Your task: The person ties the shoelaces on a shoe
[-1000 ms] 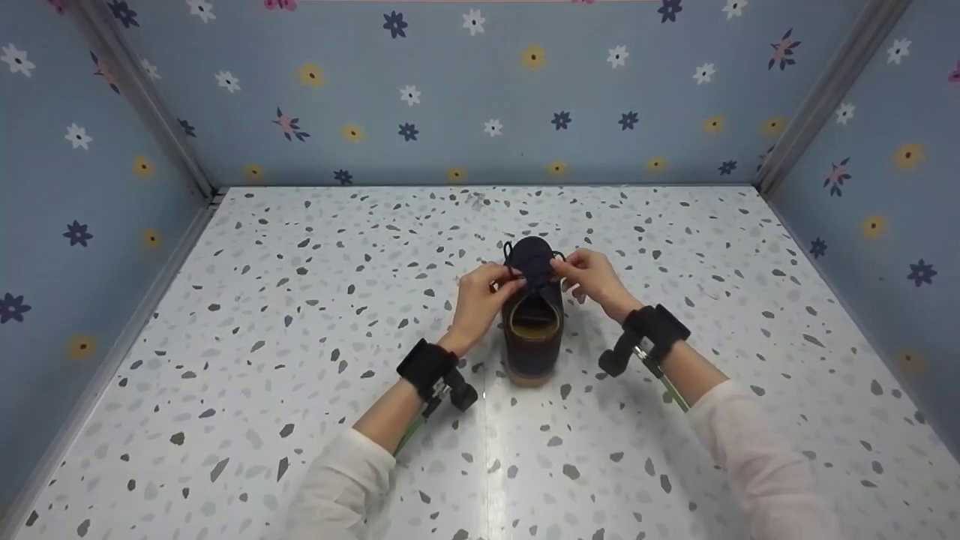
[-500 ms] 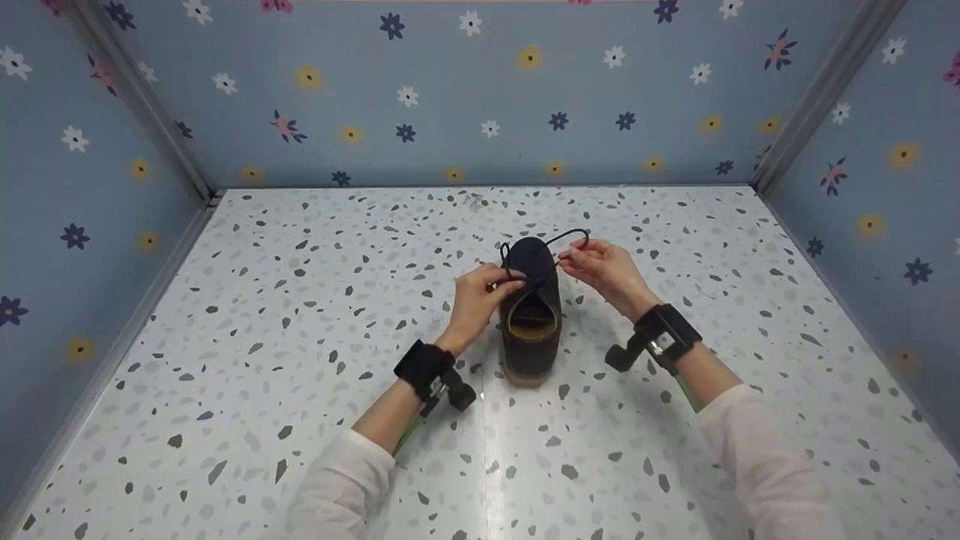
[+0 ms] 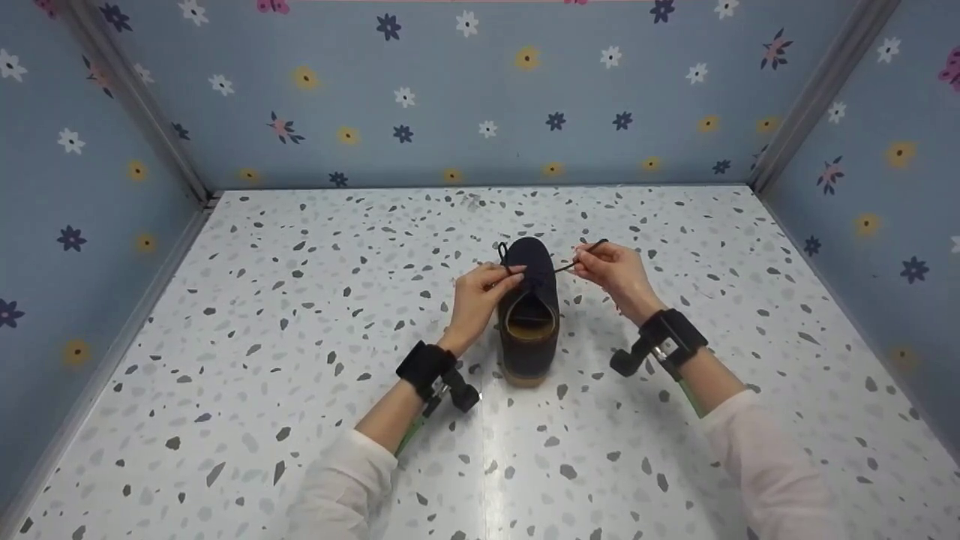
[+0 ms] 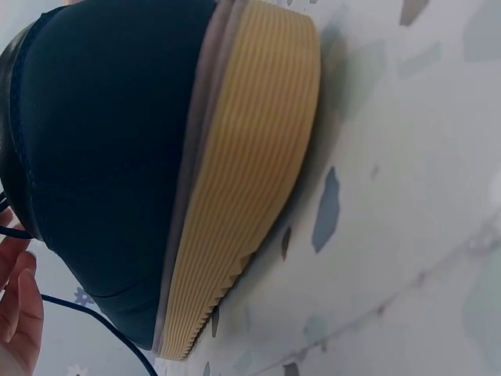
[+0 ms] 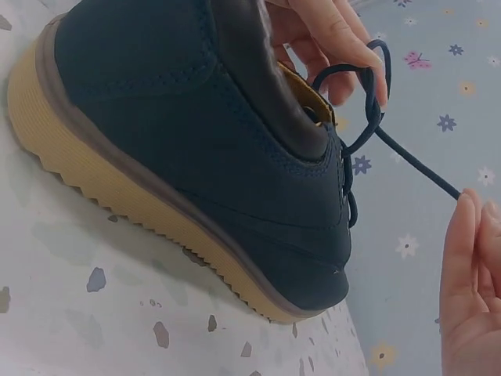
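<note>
A dark navy lace-up shoe [image 3: 529, 356] with a ribbed tan sole [image 5: 117, 219] stands upright, its heel toward me. My left hand [image 3: 474, 296] is at the shoe's laces on the left side, pinching a lace loop [image 3: 502, 253] between thumb and fingers. Right of the shoe, my right hand [image 3: 616, 276] pinches the other lace [image 5: 419, 166], which runs straight from the lacing to its fingertips. In the right wrist view that lace passes through a loose crossing beside the left fingers [image 5: 337, 35]. The left wrist view shows the shoe's side, with part of the left hand [image 4: 22, 313] at the edge.
The shoe stands on a white speckled surface [image 3: 300, 300]. Blue flower-patterned panels [image 3: 480, 90] enclose the back and both sides, meeting at grey corner posts [image 3: 825, 97]. Black straps [image 3: 671, 337] with small cameras sit on both wrists.
My right hand has moved from beside the lacing out to the right, drawing the lace from a slack loop into a straight line. The left hand stays at the laces with its loop.
</note>
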Tool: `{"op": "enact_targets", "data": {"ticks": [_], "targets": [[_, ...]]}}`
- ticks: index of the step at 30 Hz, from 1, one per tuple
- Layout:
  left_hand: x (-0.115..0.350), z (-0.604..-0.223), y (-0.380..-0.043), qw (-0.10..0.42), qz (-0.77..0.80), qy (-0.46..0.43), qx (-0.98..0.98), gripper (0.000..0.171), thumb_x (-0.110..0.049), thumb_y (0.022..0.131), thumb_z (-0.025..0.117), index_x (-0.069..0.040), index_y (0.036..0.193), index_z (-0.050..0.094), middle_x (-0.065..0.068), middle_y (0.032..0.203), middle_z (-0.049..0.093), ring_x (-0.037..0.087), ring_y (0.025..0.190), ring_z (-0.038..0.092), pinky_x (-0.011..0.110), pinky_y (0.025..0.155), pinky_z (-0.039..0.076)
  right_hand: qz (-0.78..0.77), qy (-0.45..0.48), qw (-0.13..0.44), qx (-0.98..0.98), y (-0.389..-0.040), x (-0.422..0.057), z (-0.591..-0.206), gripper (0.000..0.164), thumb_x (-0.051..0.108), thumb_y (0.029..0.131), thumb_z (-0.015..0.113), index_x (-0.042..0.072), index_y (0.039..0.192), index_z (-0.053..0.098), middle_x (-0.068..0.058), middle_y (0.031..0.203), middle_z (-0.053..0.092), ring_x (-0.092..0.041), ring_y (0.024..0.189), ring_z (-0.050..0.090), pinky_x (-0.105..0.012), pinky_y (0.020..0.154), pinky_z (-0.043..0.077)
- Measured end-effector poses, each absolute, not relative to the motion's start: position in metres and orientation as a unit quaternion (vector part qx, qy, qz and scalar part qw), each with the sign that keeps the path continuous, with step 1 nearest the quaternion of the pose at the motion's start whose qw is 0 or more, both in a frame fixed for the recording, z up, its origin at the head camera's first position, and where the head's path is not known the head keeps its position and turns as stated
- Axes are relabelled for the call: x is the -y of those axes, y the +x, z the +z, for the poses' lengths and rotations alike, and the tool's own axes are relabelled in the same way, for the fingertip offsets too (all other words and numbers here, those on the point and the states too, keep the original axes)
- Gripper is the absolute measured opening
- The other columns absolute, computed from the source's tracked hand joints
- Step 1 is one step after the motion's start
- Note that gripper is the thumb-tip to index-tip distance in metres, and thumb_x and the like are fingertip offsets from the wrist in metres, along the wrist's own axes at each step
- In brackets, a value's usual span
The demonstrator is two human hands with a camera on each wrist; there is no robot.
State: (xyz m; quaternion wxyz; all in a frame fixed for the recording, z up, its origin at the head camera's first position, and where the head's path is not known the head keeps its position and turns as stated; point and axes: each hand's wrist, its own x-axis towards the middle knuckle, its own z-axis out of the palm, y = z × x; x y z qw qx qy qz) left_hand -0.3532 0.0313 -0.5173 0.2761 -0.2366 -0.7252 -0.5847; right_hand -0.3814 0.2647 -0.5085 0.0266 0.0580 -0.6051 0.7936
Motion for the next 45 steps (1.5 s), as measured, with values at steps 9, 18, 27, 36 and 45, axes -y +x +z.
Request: {"op": "enact_targets", "data": {"ticks": [9,18,27,36,45], "targets": [[-0.03,-0.519,-0.353,0.269,-0.623,-0.236,0.695,0.005,-0.024,0.063,0.055,-0.02,0.063,0.057,-0.01,0.077,0.052,0.005,0.071,0.046,0.021,0.052,0.035,0.797,0.043,0.044,0.601,-0.378,-0.275,-0.509,0.032,0.012,0.064,0.055,-0.005,0.089,0.043,-0.021,0.082,0.043,-0.029,0.068,0.044,-0.033,0.057,0.037],[-0.027,-0.521,-0.351,0.318,-0.566,-0.208,0.732,0.005,-0.029,0.063,0.053,-0.03,0.067,0.056,-0.017,0.065,0.049,0.0,0.057,0.044,0.017,0.049,0.033,0.799,0.038,0.065,0.596,-0.377,-0.288,-0.511,0.033,0.014,0.065,0.054,-0.004,0.09,0.041,-0.02,0.083,0.042,-0.024,0.066,0.043,-0.031,0.055,0.037],[-0.023,-0.52,-0.349,0.326,-0.554,-0.196,0.74,0.006,-0.033,0.063,0.052,-0.029,0.06,0.054,-0.018,0.057,0.046,-0.002,0.049,0.042,0.017,0.044,0.031,0.791,0.016,0.081,0.607,-0.378,-0.299,-0.51,0.035,0.016,0.063,0.055,-0.003,0.09,0.042,-0.018,0.081,0.042,-0.023,0.065,0.044,-0.031,0.055,0.037],[-0.016,-0.516,-0.343,0.319,-0.502,-0.18,0.784,0.011,-0.036,0.063,0.051,-0.029,0.054,0.052,-0.017,0.052,0.043,-0.002,0.046,0.04,0.018,0.042,0.029,0.786,-0.018,0.085,0.612,-0.376,-0.312,-0.509,0.038,0.019,0.062,0.056,0.001,0.093,0.041,-0.016,0.09,0.04,-0.023,0.073,0.042,-0.032,0.061,0.035],[-0.002,-0.444,-0.288,0.235,-0.499,-0.192,0.812,0.015,-0.028,0.065,0.052,-0.018,0.054,0.056,-0.011,0.051,0.046,0.002,0.044,0.04,0.019,0.038,0.03,0.779,-0.027,0.093,0.619,-0.368,-0.32,-0.51,0.038,0.02,0.062,0.056,0.001,0.092,0.042,-0.017,0.09,0.04,-0.023,0.072,0.042,-0.031,0.062,0.035]]}}
